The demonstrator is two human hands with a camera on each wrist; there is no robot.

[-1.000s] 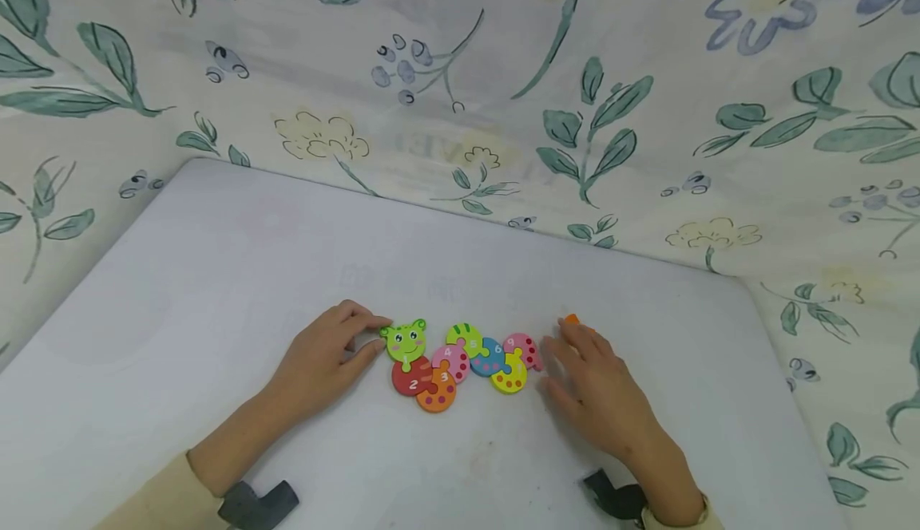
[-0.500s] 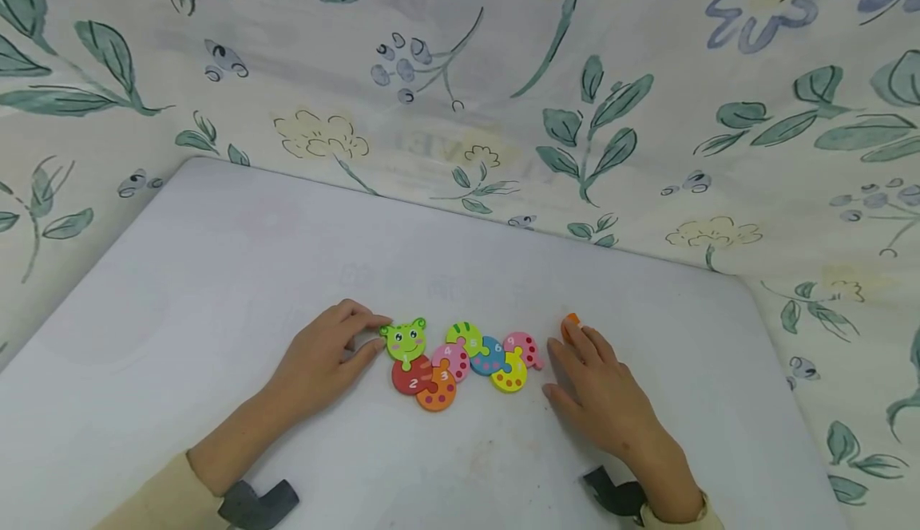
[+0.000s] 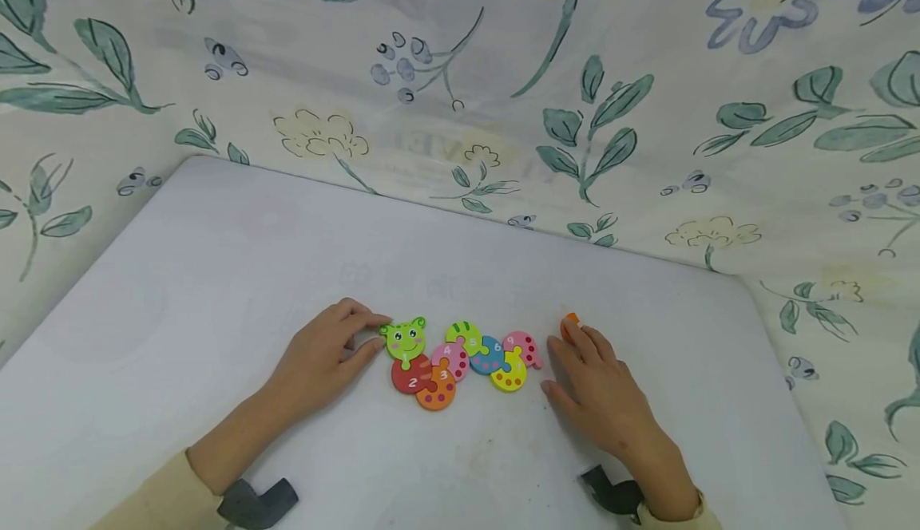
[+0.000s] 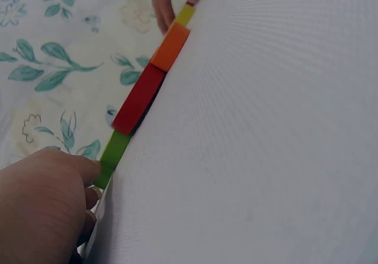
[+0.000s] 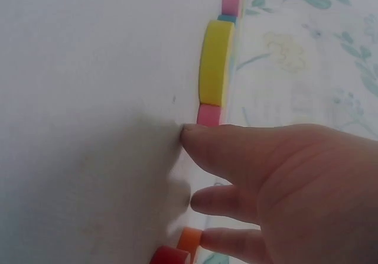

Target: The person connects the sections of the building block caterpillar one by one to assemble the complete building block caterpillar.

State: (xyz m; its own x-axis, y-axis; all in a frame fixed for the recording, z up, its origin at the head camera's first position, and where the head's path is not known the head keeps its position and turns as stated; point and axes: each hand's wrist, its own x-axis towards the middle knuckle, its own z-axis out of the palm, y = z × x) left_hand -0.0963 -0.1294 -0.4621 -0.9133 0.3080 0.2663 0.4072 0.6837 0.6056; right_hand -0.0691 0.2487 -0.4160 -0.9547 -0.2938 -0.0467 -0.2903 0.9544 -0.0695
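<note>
A caterpillar number puzzle lies flat on the white table, its pieces joined in a zigzag. My left hand [image 3: 327, 362] rests beside the green head piece [image 3: 406, 340], thumb and index fingertips at its left edge. A red piece [image 3: 411, 376] marked 2 joins below it, and the chain runs rightward through the yellow piece [image 3: 509, 373] to the pink tail piece [image 3: 522, 350] marked 9. Just right of the tail, apart from it, my right hand [image 3: 600, 394] rests with fingers loosely spread. An orange piece [image 3: 571, 319] shows past its fingers, mostly hidden; the right wrist view adds another red piece [image 5: 171, 256].
The white tabletop [image 3: 287, 235] extends around the puzzle. Behind it hangs a floral cloth [image 3: 431, 139], which also covers both sides. Dark wrist straps [image 3: 259, 504] stick out below the hands.
My right hand has drawn slightly right, away from the tail piece, uncovering more of the orange piece. The left hand and the joined puzzle stay in place.
</note>
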